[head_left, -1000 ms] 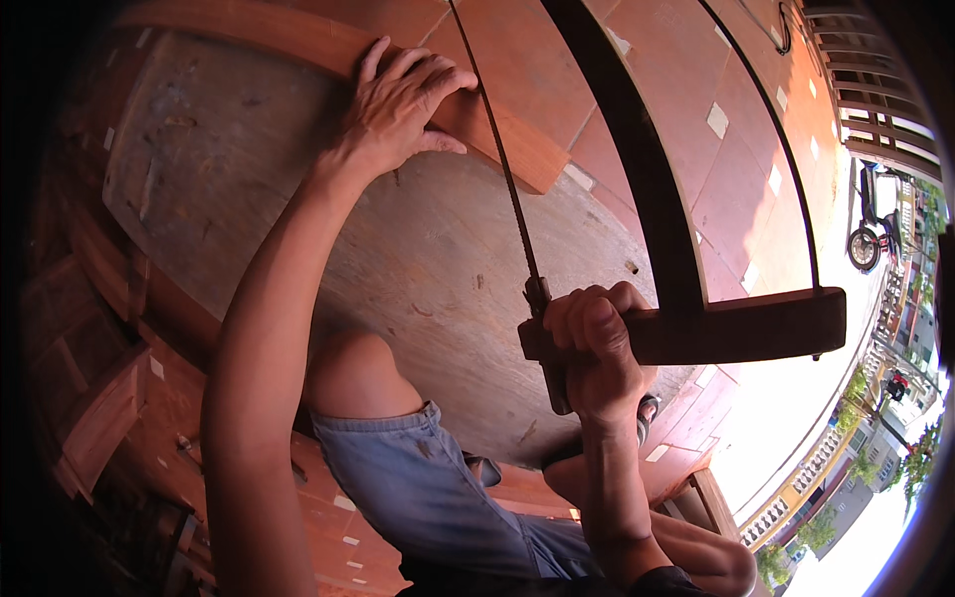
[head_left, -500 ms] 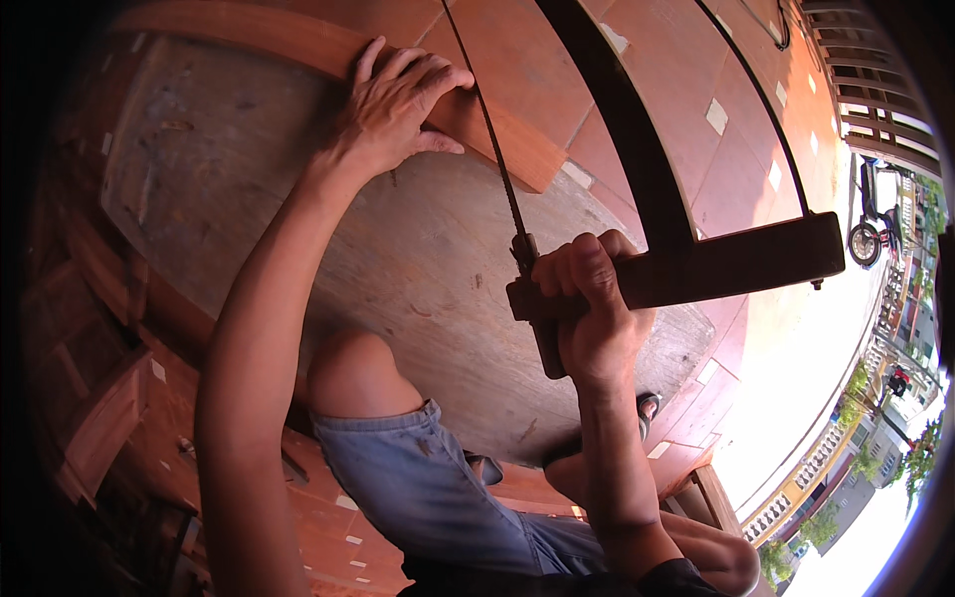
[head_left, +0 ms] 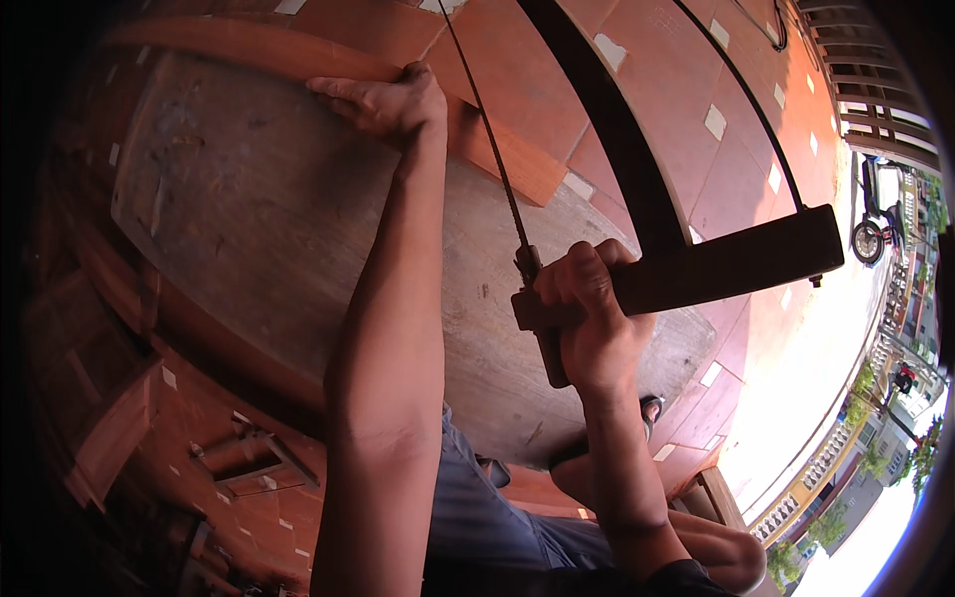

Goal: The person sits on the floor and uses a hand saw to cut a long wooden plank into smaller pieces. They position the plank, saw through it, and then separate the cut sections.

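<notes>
A long reddish wooden plank [head_left: 525,169] lies across the far side of a worn wooden board [head_left: 269,209]. At the plank, my left hand [head_left: 403,107] has its fingers pointing left along the near side and its thumb side up over the top. The palm and part of the fingers are hidden. My right hand [head_left: 600,323] is wrapped round the handle end of a dark wooden frame saw [head_left: 622,129]. The thin toothed blade crosses the plank to the right of my left hand; I cannot tell if it touches the wood.
Reddish floor tiles [head_left: 686,149] with pale insets surround the board. Wooden pieces [head_left: 109,428] stand at the left, and a small frame [head_left: 254,460] lies on the floor. A slatted wooden structure [head_left: 880,95] and a motorbike [head_left: 867,234] are at the right.
My left hand has turned over from lying spread on the plank, and its forearm has swung right. The plank's near end sits slightly lower in view. My right hand keeps its hold on the saw.
</notes>
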`<state>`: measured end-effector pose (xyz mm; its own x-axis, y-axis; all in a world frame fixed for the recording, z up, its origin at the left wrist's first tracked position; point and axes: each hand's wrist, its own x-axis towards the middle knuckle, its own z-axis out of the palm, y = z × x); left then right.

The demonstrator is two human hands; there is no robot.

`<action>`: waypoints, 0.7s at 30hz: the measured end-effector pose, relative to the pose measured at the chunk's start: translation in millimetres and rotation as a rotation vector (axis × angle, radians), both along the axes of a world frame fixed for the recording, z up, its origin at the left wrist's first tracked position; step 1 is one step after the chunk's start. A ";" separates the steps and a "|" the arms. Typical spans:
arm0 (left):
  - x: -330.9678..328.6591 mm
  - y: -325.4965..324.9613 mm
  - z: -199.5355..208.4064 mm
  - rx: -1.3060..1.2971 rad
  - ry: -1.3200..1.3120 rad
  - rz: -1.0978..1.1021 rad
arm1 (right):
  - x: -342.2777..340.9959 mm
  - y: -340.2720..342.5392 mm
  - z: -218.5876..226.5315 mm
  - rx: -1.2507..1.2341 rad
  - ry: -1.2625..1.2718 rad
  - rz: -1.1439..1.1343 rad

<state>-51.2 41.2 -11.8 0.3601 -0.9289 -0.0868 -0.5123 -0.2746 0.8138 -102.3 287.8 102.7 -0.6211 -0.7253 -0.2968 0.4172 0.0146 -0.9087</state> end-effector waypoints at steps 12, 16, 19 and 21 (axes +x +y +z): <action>6.7 5.0 2.7 -0.031 -0.057 -0.055 | 33.4 131.9 66.2 0.030 -0.012 0.111; 1.6 6.7 5.7 -0.011 -0.075 -0.062 | 26.7 60.6 30.0 0.069 0.010 -0.016; -2.3 7.2 7.8 -0.030 -0.079 -0.047 | 3.7 -1.5 -9.3 0.039 0.036 0.004; -4.3 3.6 7.0 -0.018 -0.098 -0.029 | 0.5 -3.2 -2.5 0.114 0.067 0.042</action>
<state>-55.5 44.8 -4.7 0.3394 -0.9400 -0.0357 -0.5974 -0.2447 0.7637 -101.8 284.6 100.2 -0.6119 -0.7151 -0.3379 0.3526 0.1357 -0.9259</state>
